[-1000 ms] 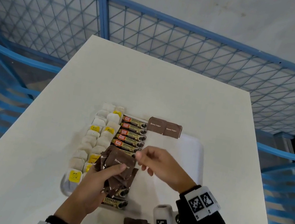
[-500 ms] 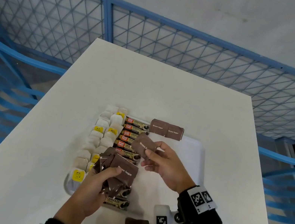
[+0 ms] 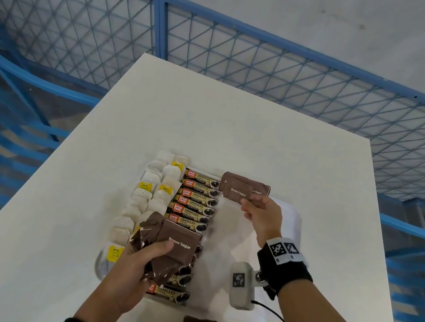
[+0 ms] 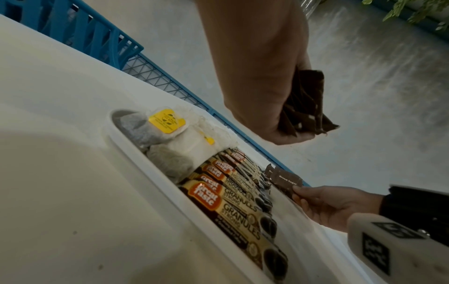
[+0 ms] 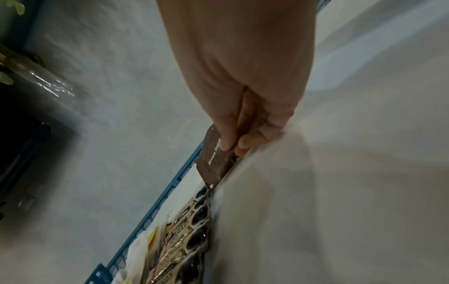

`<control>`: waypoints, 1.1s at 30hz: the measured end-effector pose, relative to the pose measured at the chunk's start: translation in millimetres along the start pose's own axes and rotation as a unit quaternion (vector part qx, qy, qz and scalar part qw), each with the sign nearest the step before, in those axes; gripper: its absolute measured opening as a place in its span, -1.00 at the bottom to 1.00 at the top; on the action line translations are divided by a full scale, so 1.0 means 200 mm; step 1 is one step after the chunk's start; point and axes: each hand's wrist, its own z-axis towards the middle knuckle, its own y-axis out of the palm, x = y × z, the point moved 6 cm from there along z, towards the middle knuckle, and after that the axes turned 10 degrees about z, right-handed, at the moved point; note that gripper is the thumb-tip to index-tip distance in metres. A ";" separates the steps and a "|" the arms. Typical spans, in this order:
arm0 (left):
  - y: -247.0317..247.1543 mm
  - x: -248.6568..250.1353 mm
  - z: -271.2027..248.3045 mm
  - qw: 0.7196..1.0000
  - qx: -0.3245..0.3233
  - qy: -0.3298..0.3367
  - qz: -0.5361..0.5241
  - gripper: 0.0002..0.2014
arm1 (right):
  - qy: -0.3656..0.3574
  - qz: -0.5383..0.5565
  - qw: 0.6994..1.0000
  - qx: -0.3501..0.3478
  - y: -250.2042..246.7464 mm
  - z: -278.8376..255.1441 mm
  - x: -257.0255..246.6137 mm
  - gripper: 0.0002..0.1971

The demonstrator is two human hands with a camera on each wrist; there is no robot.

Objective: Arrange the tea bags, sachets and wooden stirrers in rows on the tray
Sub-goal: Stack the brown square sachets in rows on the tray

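- Right hand (image 3: 262,217) pinches one brown sugar sachet (image 3: 237,192) over the tray (image 3: 290,222), touching sachets already lying beyond its fingertips.
- Left hand (image 3: 129,274) grips a sachet bundle (image 3: 170,250) above the coffee sticks (image 3: 195,200).

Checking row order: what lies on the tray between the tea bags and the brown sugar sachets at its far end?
The row of coffee granule sachets lies between the tea bags and the brown sugar sachets, shown in the head view.
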 end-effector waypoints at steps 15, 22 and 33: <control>0.02 0.01 0.01 1.000 -0.019 0.019 -0.001 -0.75 | -0.085 -0.134 0.985 0.074 0.05 0.04 -0.01 -0.87; 0.04 0.03 0.02 0.999 -0.039 0.032 -0.007 -0.29 | -0.092 -0.137 0.982 0.095 0.05 0.03 -0.02 -0.83; 0.03 0.03 0.02 1.000 0.001 0.027 0.011 -0.76 | 0.029 -0.105 0.968 -0.226 0.27 -0.43 -0.04 -0.62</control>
